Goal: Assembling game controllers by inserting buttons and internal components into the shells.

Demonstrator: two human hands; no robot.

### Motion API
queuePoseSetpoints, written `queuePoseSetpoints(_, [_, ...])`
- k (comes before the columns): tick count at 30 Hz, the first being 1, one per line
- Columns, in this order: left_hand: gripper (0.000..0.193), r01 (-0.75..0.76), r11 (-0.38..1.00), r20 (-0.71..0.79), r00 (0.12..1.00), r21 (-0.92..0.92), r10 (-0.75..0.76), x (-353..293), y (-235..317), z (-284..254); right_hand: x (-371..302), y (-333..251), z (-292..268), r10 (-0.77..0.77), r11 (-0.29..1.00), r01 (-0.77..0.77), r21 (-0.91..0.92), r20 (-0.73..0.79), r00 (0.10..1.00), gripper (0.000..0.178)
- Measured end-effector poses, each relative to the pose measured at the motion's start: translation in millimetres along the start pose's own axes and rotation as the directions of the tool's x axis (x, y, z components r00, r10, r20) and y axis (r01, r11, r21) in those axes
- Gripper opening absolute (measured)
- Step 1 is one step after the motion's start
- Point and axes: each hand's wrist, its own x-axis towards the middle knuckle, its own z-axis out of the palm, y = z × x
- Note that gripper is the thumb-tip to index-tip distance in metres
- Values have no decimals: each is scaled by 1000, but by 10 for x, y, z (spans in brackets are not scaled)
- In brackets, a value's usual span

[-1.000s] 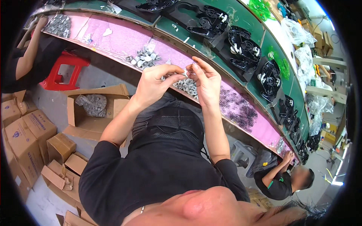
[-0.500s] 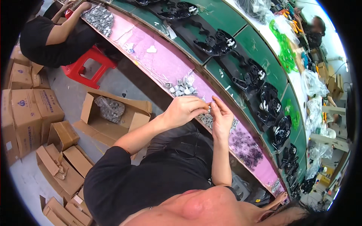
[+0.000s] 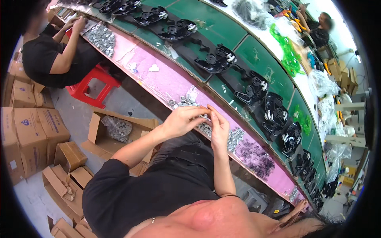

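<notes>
So the small pale part [image 3: 206,116] is up between the fingertips of both hands, held just above the near edge of the pink surface [image 3: 158,81]. It's mostly buried in fingers, so honestly can't tell you which way it points or where its long axis runs. Container-wise, there's an open cardboard box [image 3: 93,127] on the floor, left of the person's legs, with a clear plastic bag [image 3: 118,129] of grey pieces inside. Further left you've got stacked cartons [image 3: 35,137], and below those another open box [image 3: 59,184] with its flaps up; can't really make out what's in that one. Hands: the left hand [image 3: 186,121] has its fingers curled, thumb and index closed in a pinch on the part. The right hand [image 3: 218,129] comes in from the other side, more upright, with its thumb and index tips also drawn together at the part. Loose on the surface nearby are a heap of grey pieces [image 3: 185,100] just beyond the left hand, a spread of silvery bits [image 3: 235,139] right of the right hand, then a patch of tiny black pieces [image 3: 256,160] past that.
</notes>
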Motion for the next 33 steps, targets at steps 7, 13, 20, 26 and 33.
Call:
queuePoseSetpoints(7, [25, 189, 967, -43, 979, -172, -199, 45, -26, -109, 95, -65, -156, -152, 979, 154, -131, 28, 988, 46])
queuePoseSetpoints(13, [28, 201, 885, -452, 799, -420, -396, -195, -449, -288, 263, -97, -363, -249, 720, 251, -647, 96, 964, 26])
queuePoseSetpoints(20, [28, 209, 893, -455, 800, -399, -391, -391, -330, -232, 666, 337, -121, -307, 369, 537, -759, 446, 841, 29])
queuePoseSetpoints(26, [28, 219, 913, -454, 812, -345, -367, -313, -241, -224, 939, 530, 36, -243, 290, 517, -806, 460, 854, 28])
queuePoseSetpoints(33, [28, 217, 910, -403, 842, -352, -357, -264, -245, -191, 946, 520, 0, -269, 438, 538, -720, 466, 843, 30])
